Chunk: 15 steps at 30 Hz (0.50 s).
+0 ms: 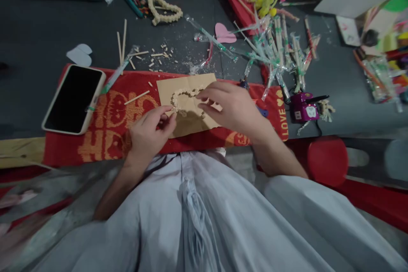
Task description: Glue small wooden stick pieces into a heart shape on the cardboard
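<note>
A heart-shaped outline of small pale stick pieces point(185, 92) lies on a brown cardboard sheet point(185, 131), on a red towel with gold lettering. My left hand point(153, 127) is at the outline's left side, thumb and index finger pinched together; anything between them is too small to name. Over the right side of the outline, my right hand point(234, 104) has its fingers curled, tips close to the thumb. It covers part of the outline, and what it pinches cannot be made out.
A phone point(75, 100) lies on the towel's left end. Behind the towel are a finished-looking stick heart point(164, 10), loose stick bits point(162, 53), a pink paper heart point(225, 33) and several wrapped sticks point(282, 42). A purple device point(304, 106) sits at the right.
</note>
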Each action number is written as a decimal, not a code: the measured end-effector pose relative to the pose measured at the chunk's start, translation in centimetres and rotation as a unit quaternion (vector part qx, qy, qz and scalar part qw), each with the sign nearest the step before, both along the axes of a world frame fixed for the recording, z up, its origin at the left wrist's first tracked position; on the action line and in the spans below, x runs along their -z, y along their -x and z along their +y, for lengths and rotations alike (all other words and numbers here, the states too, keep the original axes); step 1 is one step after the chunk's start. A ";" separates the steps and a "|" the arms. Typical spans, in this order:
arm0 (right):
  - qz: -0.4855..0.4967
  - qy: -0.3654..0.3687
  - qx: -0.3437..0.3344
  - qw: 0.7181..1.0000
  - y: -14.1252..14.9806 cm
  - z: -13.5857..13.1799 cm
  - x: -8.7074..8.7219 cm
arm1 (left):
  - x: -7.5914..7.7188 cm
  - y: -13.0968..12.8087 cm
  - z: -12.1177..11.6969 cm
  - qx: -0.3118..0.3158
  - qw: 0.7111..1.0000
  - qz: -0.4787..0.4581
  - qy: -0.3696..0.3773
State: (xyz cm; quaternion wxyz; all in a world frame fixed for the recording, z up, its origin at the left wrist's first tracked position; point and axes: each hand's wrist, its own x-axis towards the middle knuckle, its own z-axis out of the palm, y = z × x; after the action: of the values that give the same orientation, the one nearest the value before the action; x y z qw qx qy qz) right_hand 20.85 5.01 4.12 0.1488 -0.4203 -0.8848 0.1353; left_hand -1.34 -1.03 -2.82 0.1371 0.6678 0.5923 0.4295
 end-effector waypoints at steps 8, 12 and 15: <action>0.158 -0.009 -0.014 0.987 0.9 -5.4 4.6 | 0.0 -0.8 -2.1 0.133 0.988 0.080 -0.007; 0.209 0.024 0.019 0.977 0.7 -6.4 5.9 | 0.6 -1.3 -2.6 0.156 0.980 0.119 -0.021; 0.230 0.049 0.045 0.971 0.6 -7.0 6.5 | 0.7 -1.4 -2.5 0.177 0.974 0.139 0.014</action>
State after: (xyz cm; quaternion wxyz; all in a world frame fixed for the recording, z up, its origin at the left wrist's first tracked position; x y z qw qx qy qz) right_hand 20.27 -1.94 -2.38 0.3335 -0.4242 -0.7993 0.2644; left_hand 0.02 -3.56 -3.49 0.1363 0.8133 0.4837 0.2932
